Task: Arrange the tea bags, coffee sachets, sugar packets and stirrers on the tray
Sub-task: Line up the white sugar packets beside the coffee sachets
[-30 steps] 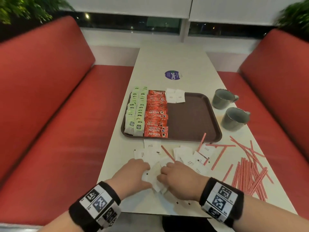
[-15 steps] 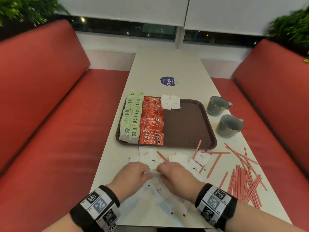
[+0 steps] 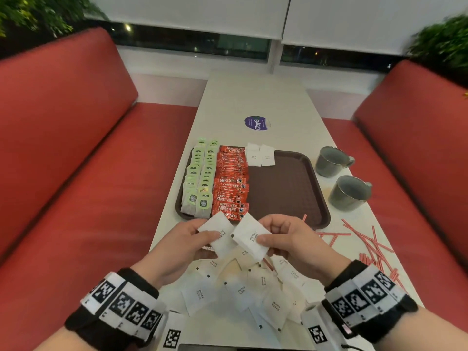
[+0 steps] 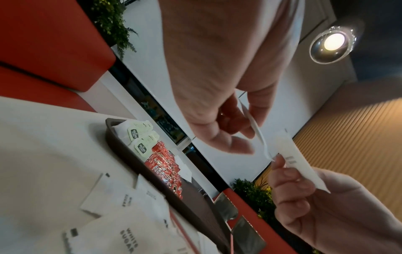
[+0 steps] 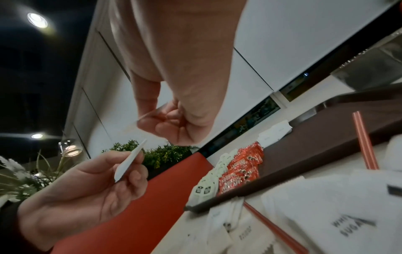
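Each hand holds one white sugar packet just above the table, in front of the brown tray. My left hand pinches the left sugar packet, seen edge-on in the left wrist view. My right hand pinches the right sugar packet, whose corner nearly touches the other. On the tray lie two columns of green tea bags, a column of red coffee sachets and two sugar packets at its far edge. Several loose sugar packets lie under my hands.
Red stirrers are scattered on the table to the right of my hands. Two grey mugs stand right of the tray. A round purple sticker sits beyond it. Red benches flank the narrow table.
Both hands were down on the pile of sugar packets. They have come up off the table, each with one packet held between thumb and fingers.
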Action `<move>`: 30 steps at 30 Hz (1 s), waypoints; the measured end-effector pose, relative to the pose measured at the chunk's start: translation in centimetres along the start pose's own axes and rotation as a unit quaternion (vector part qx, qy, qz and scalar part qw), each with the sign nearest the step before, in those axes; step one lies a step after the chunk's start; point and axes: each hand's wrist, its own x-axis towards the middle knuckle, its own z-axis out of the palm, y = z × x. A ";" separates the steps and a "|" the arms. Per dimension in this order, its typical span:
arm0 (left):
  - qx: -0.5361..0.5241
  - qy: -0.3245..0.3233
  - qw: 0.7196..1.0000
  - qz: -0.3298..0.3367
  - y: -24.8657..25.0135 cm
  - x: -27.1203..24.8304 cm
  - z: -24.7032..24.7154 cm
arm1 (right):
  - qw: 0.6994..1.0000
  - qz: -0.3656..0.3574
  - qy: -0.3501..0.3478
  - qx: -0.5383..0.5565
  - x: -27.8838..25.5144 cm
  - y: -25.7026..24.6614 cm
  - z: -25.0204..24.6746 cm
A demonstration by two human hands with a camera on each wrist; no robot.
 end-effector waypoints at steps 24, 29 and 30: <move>0.071 -0.006 0.997 0.022 3.2 1.3 1.8 | 0.997 0.025 0.058 0.032 -1.0 -2.4 -6.3; 0.070 0.008 0.997 0.010 3.5 4.5 2.9 | 0.997 0.020 0.073 -0.017 1.2 -3.2 -9.2; 0.071 0.019 0.997 0.007 3.6 5.3 3.1 | 0.997 0.028 0.071 -0.014 1.7 -3.5 -9.7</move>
